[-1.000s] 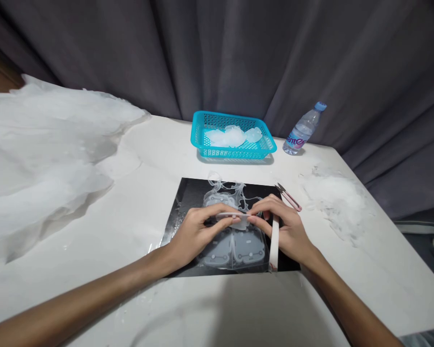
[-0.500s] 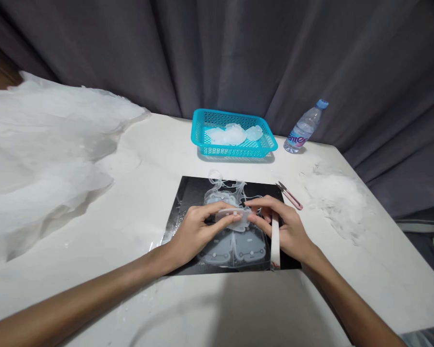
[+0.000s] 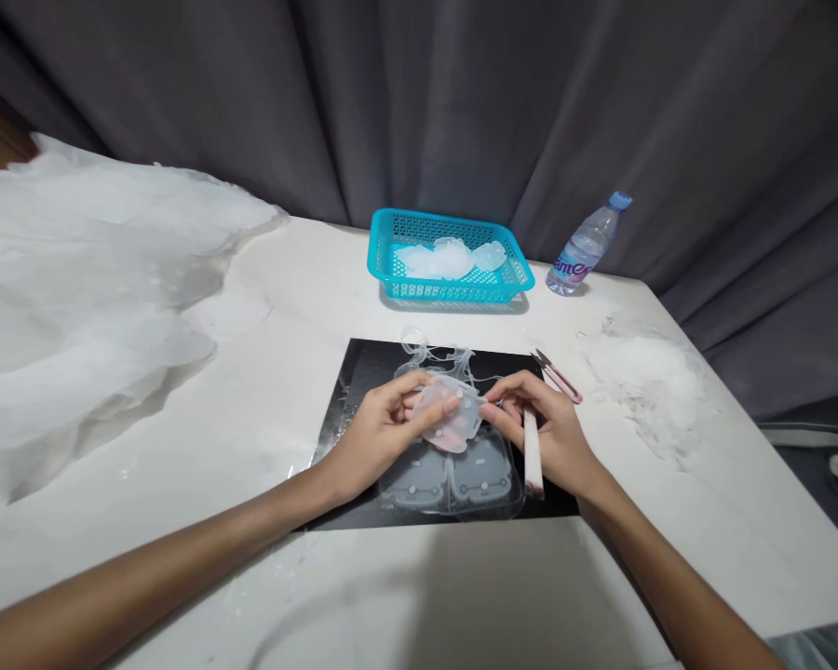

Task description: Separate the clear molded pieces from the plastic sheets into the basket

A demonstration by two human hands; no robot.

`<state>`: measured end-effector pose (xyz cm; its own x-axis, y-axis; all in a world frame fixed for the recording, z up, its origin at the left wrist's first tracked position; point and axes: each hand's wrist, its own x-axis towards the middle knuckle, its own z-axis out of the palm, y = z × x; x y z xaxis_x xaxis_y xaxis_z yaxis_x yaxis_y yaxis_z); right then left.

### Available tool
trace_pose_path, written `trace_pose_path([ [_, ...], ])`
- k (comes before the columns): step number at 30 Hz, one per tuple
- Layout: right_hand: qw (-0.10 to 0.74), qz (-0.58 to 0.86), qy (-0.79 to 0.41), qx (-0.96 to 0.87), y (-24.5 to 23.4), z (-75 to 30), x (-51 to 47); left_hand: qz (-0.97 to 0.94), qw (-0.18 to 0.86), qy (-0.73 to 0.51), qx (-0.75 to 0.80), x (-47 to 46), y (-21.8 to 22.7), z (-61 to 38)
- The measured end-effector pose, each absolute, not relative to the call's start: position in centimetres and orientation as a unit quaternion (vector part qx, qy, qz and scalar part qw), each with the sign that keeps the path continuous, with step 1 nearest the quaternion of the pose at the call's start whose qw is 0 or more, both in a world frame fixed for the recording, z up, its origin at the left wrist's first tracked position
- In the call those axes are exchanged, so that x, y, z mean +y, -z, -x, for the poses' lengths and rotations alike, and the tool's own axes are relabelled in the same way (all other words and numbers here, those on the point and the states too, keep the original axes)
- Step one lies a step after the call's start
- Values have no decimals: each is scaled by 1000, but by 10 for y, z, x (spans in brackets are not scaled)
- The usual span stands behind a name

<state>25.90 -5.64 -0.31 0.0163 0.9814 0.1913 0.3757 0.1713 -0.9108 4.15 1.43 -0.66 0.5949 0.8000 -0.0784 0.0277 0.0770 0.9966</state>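
Observation:
My left hand point(image 3: 384, 430) grips a thin translucent silicone-like piece point(image 3: 453, 430) with small round bumps, its thumb lying across the top face. At the piece's right edge, the thumb and index finger of my right hand point(image 3: 537, 419) are pinched together. A narrow white flat stick point(image 3: 533, 456) is tucked under the curled fingers of the same hand, pointing down toward me. Beneath both hands lies a translucent moulded sheet point(image 3: 419, 479) with rounded panels, on a black mat point(image 3: 339, 428). Stringy clear offcuts point(image 3: 425, 352) lie at the mat's far edge.
A blue perforated basket point(image 3: 453, 290) holding several translucent pieces stands behind the mat. Right of it is a water bottle point(image 3: 587, 247). Pink-handled thread snips point(image 3: 560, 377) lie near the mat's right corner, beside a heap of scraps point(image 3: 656, 381). Stacked translucent sheets point(image 3: 98, 279) cover the table's left.
The held piece has turned from nearly edge-on to showing its broad face toward me. My right fingers have come closer together at its edge, and the white stick has tilted slightly.

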Motion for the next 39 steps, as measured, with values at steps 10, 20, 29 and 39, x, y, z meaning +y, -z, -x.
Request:
trace_pose_path([
  [10, 458, 574, -287, -615, 10, -259, -50, -626, 637, -311, 326, 18, 13, -43],
  [20, 494, 529, -234, -650, 12, -247, -53, -711, 555, -284, 324, 19, 18, -41],
  [29, 523, 523, -235, -630, 23, -249, -53, -709, 536, -300, 347, 18, 8, -41],
  [39, 493, 537, -265, -632, 24, -254, -53, -676, 558, -323, 356, 17, 9, -40],
])
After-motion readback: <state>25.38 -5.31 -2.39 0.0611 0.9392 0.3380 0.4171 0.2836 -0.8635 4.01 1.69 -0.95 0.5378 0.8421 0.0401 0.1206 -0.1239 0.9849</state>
